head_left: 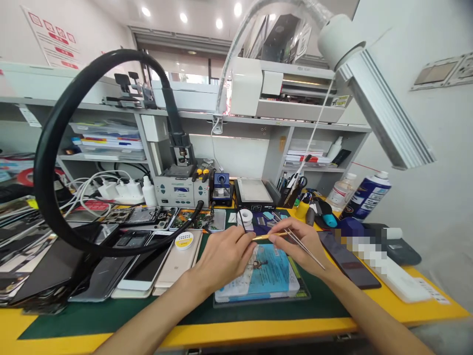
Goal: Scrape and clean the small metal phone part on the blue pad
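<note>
My left hand [227, 251] is closed, pinching one end of a thin gold-coloured stick [261, 237]; its exact kind is not clear. A thin dark rod or cord rises from behind the fingers. My right hand [301, 244] is closed at the stick's other end and also holds a pair of metal tweezers [305, 247], slanting across the palm. Below both hands lies a blue and white flat box [275, 283] on the green mat [185, 310]. A small part [258, 265] rests on the box's top, too small to name.
Several phones [144, 264] lie at left, with a round yellow-labelled tin [184, 240] on one. A hot-air station [181, 187] stands behind, its black hose [40, 162] looping at left. A solder spool [244, 218], a dark phone [349, 261] and a spray can [365, 195] are nearby.
</note>
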`<control>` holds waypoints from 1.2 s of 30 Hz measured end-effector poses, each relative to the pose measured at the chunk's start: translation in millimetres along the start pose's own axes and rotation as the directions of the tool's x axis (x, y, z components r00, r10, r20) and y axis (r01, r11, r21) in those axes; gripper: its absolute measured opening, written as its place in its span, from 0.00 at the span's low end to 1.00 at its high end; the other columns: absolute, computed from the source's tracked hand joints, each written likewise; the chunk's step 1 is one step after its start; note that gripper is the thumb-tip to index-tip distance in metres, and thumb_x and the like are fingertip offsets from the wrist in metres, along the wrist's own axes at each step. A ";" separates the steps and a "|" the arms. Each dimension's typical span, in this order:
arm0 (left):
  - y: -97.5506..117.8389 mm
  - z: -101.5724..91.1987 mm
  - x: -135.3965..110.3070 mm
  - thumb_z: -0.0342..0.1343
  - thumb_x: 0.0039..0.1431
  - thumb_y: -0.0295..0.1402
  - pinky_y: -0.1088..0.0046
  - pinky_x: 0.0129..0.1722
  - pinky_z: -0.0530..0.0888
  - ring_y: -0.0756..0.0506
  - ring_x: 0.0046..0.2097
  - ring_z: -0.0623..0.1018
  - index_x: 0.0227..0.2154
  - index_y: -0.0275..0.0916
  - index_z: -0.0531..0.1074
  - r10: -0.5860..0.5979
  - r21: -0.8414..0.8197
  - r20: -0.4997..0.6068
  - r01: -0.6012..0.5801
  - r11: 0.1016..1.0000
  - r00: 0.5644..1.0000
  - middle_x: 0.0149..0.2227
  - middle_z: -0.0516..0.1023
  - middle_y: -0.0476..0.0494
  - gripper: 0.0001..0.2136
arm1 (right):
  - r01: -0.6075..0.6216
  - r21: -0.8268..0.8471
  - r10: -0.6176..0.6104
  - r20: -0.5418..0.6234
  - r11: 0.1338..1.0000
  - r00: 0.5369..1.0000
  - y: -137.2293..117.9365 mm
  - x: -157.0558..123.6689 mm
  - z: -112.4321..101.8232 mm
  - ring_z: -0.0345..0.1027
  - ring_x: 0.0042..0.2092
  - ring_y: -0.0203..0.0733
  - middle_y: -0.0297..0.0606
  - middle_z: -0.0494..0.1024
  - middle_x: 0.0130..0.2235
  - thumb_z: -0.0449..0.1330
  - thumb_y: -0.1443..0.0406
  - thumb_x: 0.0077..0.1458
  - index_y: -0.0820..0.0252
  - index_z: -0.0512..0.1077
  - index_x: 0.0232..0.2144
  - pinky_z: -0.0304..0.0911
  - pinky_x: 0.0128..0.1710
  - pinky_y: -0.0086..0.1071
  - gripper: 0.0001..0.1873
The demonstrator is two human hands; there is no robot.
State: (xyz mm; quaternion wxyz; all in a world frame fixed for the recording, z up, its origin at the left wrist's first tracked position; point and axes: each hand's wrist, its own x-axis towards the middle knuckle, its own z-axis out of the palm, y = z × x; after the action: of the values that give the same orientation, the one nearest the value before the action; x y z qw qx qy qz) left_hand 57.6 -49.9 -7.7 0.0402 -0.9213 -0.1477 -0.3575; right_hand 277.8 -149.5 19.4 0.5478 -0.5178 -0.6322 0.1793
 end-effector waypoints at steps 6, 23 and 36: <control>-7.8 -0.9 -0.5 0.61 0.72 0.38 0.65 0.42 0.83 0.46 0.42 0.82 0.47 0.35 0.77 -0.052 -0.041 0.145 0.058 0.997 0.988 0.43 0.81 0.44 0.10 | 0.018 0.074 -0.017 -0.011 0.997 1.000 1.8 -8.8 7.7 0.78 0.33 0.44 0.40 0.85 0.35 0.72 0.58 0.62 0.56 0.82 0.39 0.74 0.32 0.35 0.09; 1.5 -26.2 2.8 0.60 0.73 0.40 0.77 0.27 0.73 0.53 0.27 0.72 0.36 0.35 0.74 -0.244 -0.617 0.355 0.423 0.664 0.902 0.30 0.74 0.52 0.13 | -0.419 0.222 0.360 0.263 0.880 0.895 5.9 1.4 -7.6 0.75 0.25 0.39 0.42 0.83 0.27 0.67 0.43 0.63 0.62 0.88 0.35 0.70 0.24 0.32 0.27; 4.2 -23.0 4.0 0.58 0.74 0.40 0.77 0.27 0.71 0.53 0.27 0.70 0.31 0.35 0.72 -0.214 -0.630 0.374 0.417 0.655 0.902 0.32 0.75 0.51 0.16 | -0.542 0.104 0.431 0.491 0.834 0.757 2.8 1.2 -12.4 0.76 0.25 0.37 0.39 0.86 0.28 0.76 0.52 0.55 0.63 0.81 0.35 0.70 0.24 0.28 0.19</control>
State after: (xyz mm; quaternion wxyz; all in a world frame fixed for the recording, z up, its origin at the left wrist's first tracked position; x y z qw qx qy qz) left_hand 46.8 -57.0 12.2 -0.3932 -0.8662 -0.1653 -0.2603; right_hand 290.2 -151.5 22.0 0.3792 -0.5393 -0.5567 0.5055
